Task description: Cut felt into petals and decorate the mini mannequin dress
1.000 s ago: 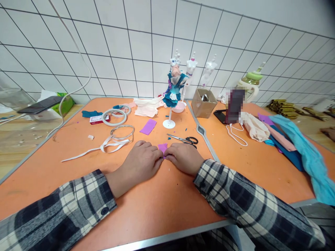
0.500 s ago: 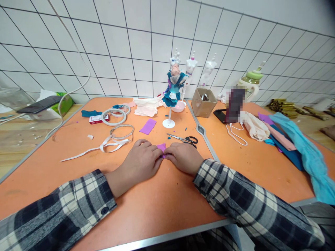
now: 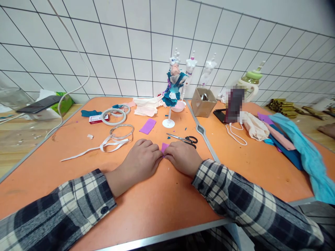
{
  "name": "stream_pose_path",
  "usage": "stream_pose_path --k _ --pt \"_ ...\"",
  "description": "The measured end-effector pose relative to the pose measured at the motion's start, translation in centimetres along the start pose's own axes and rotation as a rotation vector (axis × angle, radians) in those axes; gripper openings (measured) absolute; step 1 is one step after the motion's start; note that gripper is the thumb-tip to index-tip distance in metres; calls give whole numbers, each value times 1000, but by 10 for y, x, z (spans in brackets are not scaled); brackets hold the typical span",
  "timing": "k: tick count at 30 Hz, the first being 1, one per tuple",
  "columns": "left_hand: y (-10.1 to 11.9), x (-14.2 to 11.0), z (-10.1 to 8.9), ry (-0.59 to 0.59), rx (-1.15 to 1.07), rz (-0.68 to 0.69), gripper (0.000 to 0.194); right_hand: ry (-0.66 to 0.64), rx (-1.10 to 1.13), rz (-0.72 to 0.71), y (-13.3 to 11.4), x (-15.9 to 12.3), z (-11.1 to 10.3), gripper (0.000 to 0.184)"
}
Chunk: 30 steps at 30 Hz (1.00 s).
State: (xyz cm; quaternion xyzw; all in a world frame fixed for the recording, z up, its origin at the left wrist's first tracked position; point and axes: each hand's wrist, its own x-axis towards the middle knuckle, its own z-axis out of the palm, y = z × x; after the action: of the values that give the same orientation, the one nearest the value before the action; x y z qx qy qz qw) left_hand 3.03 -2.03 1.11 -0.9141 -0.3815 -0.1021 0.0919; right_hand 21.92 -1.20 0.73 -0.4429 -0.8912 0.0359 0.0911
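Observation:
Both of my hands rest on the orange table (image 3: 162, 202), fingertips meeting over a small purple felt scrap (image 3: 164, 146). My left hand (image 3: 140, 161) is curled, pinching the scrap's left side. On the scrap's right side my right hand (image 3: 183, 158) is curled and pinching too. Most of the scrap is hidden under my fingers. Black-handled scissors (image 3: 184, 139) lie just beyond my right hand. A larger purple felt piece (image 3: 148, 126) lies further back, near a doll mannequin in a teal dress (image 3: 172, 91) on a white stand.
Tape rolls (image 3: 114, 116), a clear ring (image 3: 121, 131) and a white ribbon (image 3: 96, 149) lie at the left. A cardboard box (image 3: 203, 101), a phone on a stand (image 3: 233, 105) and piled fabrics (image 3: 293, 143) sit on the right table. A metal seam (image 3: 202, 134) joins the tables.
My hands have closed a little tighter over the purple scrap, so less of it shows. Nothing else has moved.

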Motion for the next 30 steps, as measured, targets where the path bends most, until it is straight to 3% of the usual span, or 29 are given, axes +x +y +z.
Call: stream_pose_path --k 14,18,24,30 --pt "-1 -1 3 -32 -45 -99 21 46 33 9 1 -1 2 13" --pt "-1 -1 3 -34 -44 -77 24 60 93 73 2 0 2 12" --pt "-1 -2 1 -28 -23 -46 25 38 84 33 3 0 3 14" --pt "-1 -2 3 -8 -51 -35 23 -2 104 80 2 2 3 16"
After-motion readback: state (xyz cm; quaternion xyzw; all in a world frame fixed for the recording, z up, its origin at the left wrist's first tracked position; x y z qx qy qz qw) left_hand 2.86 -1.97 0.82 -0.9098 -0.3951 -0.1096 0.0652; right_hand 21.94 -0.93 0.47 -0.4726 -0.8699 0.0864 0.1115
